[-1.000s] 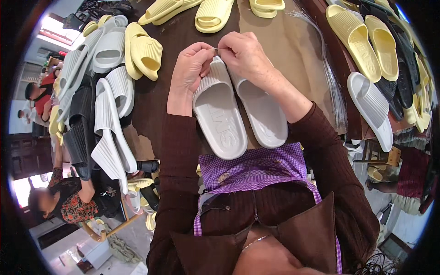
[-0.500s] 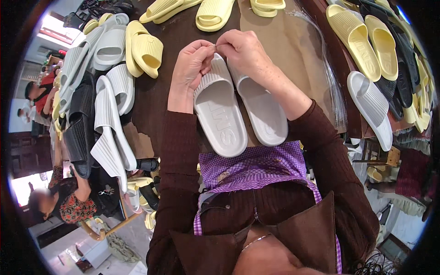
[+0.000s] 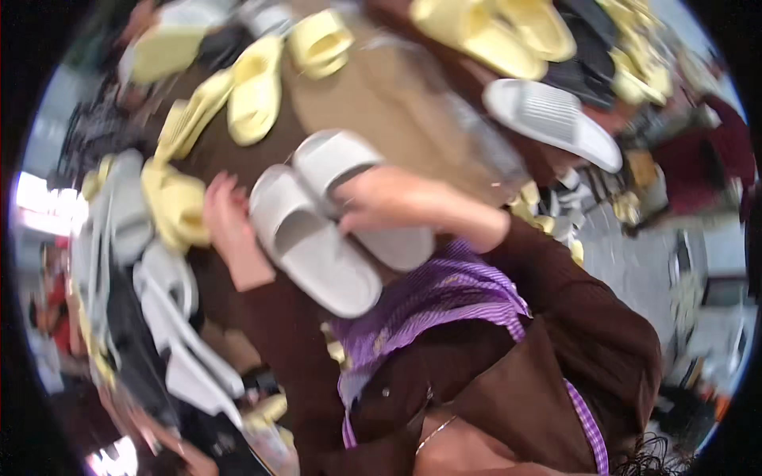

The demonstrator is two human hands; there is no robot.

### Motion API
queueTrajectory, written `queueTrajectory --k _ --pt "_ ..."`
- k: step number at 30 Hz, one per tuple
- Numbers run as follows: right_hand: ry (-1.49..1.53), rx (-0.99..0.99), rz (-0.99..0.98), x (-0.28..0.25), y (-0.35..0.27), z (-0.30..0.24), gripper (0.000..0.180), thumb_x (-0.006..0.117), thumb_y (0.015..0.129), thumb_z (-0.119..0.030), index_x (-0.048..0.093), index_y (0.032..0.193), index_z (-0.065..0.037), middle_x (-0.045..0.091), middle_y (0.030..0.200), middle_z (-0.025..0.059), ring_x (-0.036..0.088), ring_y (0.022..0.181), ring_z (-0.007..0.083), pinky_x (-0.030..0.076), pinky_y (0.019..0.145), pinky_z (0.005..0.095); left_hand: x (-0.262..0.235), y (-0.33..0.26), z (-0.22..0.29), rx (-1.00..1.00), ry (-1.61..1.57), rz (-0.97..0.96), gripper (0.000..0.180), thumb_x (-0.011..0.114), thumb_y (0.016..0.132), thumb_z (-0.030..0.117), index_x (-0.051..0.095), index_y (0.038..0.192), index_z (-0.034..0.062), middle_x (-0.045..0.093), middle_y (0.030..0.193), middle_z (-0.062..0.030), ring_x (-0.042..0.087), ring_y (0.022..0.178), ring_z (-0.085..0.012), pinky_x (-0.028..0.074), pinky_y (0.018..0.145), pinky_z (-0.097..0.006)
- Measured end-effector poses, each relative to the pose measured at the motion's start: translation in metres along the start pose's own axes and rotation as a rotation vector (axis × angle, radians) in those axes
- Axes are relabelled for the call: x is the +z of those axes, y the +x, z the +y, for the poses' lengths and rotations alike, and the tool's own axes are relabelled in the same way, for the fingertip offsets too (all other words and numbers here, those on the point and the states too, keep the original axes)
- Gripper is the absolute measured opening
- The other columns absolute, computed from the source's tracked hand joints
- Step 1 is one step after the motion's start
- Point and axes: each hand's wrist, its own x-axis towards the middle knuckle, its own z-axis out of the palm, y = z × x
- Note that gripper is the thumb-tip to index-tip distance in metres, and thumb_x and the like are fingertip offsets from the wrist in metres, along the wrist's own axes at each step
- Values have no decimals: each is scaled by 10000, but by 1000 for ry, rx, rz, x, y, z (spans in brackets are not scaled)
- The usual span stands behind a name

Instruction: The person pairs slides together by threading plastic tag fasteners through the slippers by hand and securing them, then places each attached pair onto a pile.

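Two light grey slide sandals lie side by side on the dark brown tabletop just in front of me, a left slide (image 3: pixel 321 258) and a right slide (image 3: pixel 337 159). My right hand (image 3: pixel 389 194) lies over the right slide, its fingers at the foot opening beneath the strap. Motion smears those fingers, so their grip is unclear. Beside the outer edge of the left slide is my left hand (image 3: pixel 228 218), blurred, fingers loosely stretched and holding nothing I can see.
Yellow slides (image 3: pixel 256 91) lie across the far side, with more yellow slides (image 3: pixel 492 36) at the far right. A single light grey slide (image 3: pixel 552 119) sits at the right edge. Grey and black slides crowd the left. Brown paper (image 3: pixel 373 87) covers part of the table.
My hands, earlier pinching together at the toe end of the grey pair, have parted. The right came back over the right slide, the left to the outer side. The whole view has swung and blurred.
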Motion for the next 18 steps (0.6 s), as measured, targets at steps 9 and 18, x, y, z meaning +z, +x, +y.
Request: queueTrajectory --k 9,18 --pt "146 87 252 24 35 -3 385 664 711 -311 579 820 48 609 784 233 600 787 378 468 698 439 -5 3 -23 -65 170 -143 230 566 831 133 553 1014 -7 563 777 -37 467 608 -75 357 502 -178" --pt "-111 18 508 13 57 24 197 588 693 -149 561 826 -7 619 746 187 617 728 350 488 643 456 -5 0 -15 -43 76 -17 214 540 855 166 533 1024 35 585 828 -46 502 623 -110 379 519 -212"
